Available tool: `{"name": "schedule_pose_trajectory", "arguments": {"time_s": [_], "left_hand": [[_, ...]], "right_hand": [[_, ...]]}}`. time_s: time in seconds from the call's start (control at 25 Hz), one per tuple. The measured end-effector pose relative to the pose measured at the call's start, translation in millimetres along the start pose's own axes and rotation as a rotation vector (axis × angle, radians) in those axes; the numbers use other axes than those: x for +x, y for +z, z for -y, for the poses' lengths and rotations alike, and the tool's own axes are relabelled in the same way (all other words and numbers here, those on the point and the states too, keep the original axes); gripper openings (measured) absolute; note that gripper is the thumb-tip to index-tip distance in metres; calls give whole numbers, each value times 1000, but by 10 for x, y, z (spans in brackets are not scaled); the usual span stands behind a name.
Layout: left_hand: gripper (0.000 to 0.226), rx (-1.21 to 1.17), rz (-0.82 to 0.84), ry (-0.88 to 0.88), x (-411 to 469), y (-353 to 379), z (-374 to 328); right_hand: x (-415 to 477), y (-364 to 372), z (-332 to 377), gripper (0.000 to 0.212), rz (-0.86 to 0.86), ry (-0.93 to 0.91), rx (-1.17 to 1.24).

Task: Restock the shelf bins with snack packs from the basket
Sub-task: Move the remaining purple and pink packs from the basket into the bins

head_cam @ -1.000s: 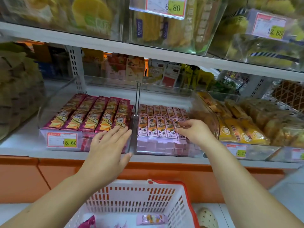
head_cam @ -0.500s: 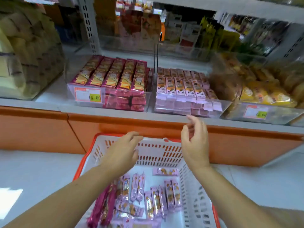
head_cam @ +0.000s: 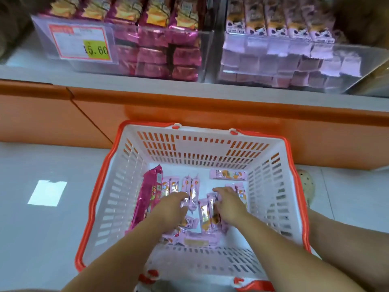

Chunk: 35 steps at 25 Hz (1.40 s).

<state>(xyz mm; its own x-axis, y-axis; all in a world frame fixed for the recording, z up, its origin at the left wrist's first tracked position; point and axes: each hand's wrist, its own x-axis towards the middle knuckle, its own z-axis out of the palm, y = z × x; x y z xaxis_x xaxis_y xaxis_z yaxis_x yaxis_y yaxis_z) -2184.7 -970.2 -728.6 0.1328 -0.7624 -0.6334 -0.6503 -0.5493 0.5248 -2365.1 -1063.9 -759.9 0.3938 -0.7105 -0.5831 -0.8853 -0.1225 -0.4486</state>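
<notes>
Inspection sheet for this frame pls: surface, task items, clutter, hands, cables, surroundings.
Surface: pale tiled floor, basket standing on it.
Job's things: white, orange-rimmed basket holds pale pink packs and magenta packs; left bin and right bin above, both stocked.
Clutter: speckled object right of basket, unidentified.
Hands: left hand and right hand down among pale pink packs; grip unclear.
Cables: nothing seen.
Surroundings: orange shelf base, price tag reading 15.60.

It was a shop: a price tag [head_cam: 81,42] fronted clear shelf bins [head_cam: 284,66] above a shopping basket [head_cam: 280,165].
</notes>
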Motion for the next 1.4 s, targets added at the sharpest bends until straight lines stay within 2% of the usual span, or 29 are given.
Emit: {"name": "schedule_pose_trajectory", "arguments": {"time_s": [0.08,0.24,0.4,0.52,0.68,0.84,0.96,1.12,1.24,1.4], "left_hand": [[40,-31,29,-22,47,77,-32],[42,-51,57,-47,91,94,-61],[42,-110,36,-76,110,95,-38],[42,-147,26,-50,80,75,-81],[47,-242,53,-12,-11,75,-184],[52,-441,172,34,-180,29,-356],[37,-583,196,54,-373,-82,-557],[31,-688,198,80,-604,-102,-731],[21,-682,205,94,-762,-66,-806],[22,-710,189,124,-920,-113,-921]], "right_hand": [[109,54,2,49,11,-52,-169],[195,201,18,57,132,-14,-403],[123,204,35,47,33,-111,-431],[52,117,39,49,-1,-164,-241],[-98,-210,177,53,-2,-35,284],[-346,-664,277,42,-30,-24,743],[-603,-895,308,37,-90,-79,834],[-936,-1012,273,28,-89,-89,1130],[-1108,-1018,245,26,-78,-91,1161],[-1247,-1086,281,38,-94,-86,1191]]}}
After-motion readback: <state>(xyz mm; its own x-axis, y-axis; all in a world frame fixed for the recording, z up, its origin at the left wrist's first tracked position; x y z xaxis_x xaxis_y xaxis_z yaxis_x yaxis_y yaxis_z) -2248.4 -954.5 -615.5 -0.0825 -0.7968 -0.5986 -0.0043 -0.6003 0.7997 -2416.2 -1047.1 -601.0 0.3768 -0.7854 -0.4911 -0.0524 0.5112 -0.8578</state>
